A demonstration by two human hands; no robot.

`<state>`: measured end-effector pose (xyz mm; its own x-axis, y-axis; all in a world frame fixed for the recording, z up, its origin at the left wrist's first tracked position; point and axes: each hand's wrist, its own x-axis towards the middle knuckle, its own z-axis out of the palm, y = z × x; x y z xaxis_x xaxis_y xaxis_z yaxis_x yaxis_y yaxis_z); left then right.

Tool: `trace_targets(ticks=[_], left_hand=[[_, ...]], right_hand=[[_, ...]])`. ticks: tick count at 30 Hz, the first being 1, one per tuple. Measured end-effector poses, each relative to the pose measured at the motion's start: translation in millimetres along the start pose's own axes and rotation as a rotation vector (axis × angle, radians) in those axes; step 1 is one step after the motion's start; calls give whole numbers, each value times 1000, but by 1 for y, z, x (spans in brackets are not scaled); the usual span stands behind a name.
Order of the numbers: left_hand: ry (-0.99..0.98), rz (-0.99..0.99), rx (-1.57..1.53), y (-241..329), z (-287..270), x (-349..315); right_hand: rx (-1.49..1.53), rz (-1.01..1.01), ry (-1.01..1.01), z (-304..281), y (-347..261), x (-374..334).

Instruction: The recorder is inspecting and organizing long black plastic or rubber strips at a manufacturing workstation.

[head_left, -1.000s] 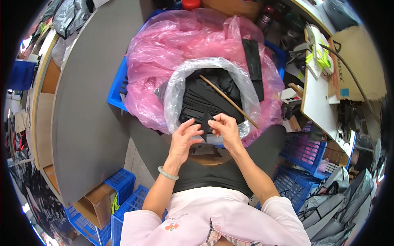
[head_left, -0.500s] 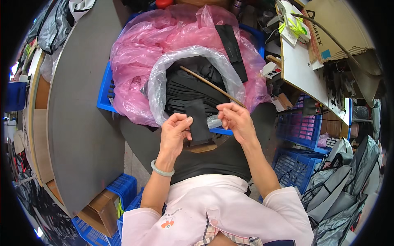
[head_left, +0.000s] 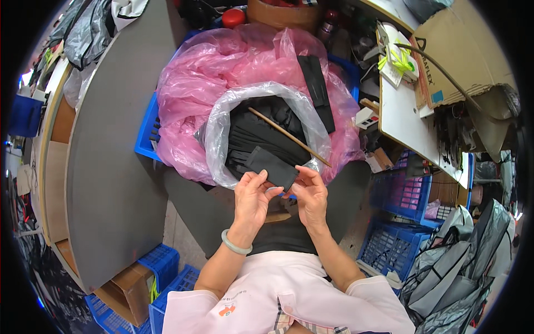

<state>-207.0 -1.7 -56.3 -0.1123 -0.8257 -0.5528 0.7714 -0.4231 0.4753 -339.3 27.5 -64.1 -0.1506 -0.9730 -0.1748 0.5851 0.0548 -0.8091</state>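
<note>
A flat black fabric piece (head_left: 272,168) is held in front of me, slanting down to the right. My left hand (head_left: 253,197) pinches its lower left edge between thumb and fingers. At its right end, my right hand (head_left: 309,192) grips the corner with thumb and fingertips. Just beyond it, a clear plastic bag (head_left: 218,136) with a rolled-down rim holds many black fabric pieces (head_left: 256,132). A thin wooden stick (head_left: 283,131) lies slanted across the bag's mouth. Another black strip (head_left: 316,92) rests on the pink plastic at the far right.
Pink plastic sheeting (head_left: 194,83) lines a blue crate (head_left: 147,133) around the bag. A grey tabletop (head_left: 125,150) stands at my left. On the right are a white table (head_left: 409,117), a cardboard box (head_left: 461,50), blue crates (head_left: 389,245) and silver-grey fabric (head_left: 445,267).
My right hand has come in to the left and taken the fabric piece's right end. The piece has turned from upright to slanted. The view has shifted slightly.
</note>
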Motion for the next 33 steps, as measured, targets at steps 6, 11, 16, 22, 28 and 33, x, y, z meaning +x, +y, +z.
trace_targets(ticks=[6,11,16,22,28,33], left_hand=[[-42,-11,-12,6,14,1],[-72,-24,-12,-7,17,0],[30,348,523,-6,-6,2],[-271,690,972,-19,23,-2],[-125,602,752,-29,17,12],[1,955,1148,-30,14,11]], right_hand=[[-23,-38,13,4,-8,13],[-519,-189,115,-10,-11,16],[-894,-567,114,-2,-22,23],[-1079,-818,37,14,-34,16],[-1129,-795,-23,13,-34,20],[-1192,-701,-58,2,-21,22]])
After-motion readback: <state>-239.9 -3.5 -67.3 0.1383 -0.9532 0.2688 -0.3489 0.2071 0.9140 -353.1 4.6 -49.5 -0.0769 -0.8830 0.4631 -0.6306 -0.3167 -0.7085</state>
